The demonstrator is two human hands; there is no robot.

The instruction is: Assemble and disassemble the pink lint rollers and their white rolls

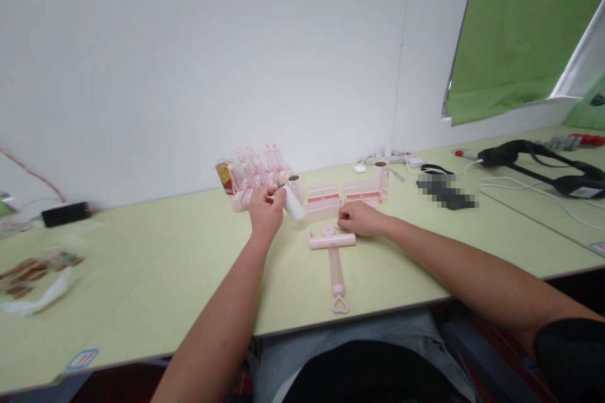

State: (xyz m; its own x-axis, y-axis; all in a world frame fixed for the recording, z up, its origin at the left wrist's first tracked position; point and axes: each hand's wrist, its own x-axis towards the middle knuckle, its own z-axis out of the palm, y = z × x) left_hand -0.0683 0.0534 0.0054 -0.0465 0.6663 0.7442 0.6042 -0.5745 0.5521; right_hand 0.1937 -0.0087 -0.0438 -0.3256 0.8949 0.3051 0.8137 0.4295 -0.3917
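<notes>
My left hand (pixel 267 209) is closed on a white paper roll (pixel 294 203) with a dark end, held tilted above the table. My right hand (pixel 363 219) has its fingers pinched at the edge of a small pink disc (pixel 336 225), low over the table. A second pink disc (pixel 328 230) lies beside it, round with a centre mark. In front of the hands lies a pink lint roller handle (pixel 336 264). Its crossbar points toward the wall and its heart-shaped end toward me.
Two pink open boxes (pixel 323 204) sit behind the hands, with an upright roll (pixel 380 176) by the right one. Several pink lint rollers (pixel 258 170) are bunched at the back left. Right: a power strip (pixel 390 157), cables, a black headset (pixel 543 167). Far left: a black box (pixel 66 214).
</notes>
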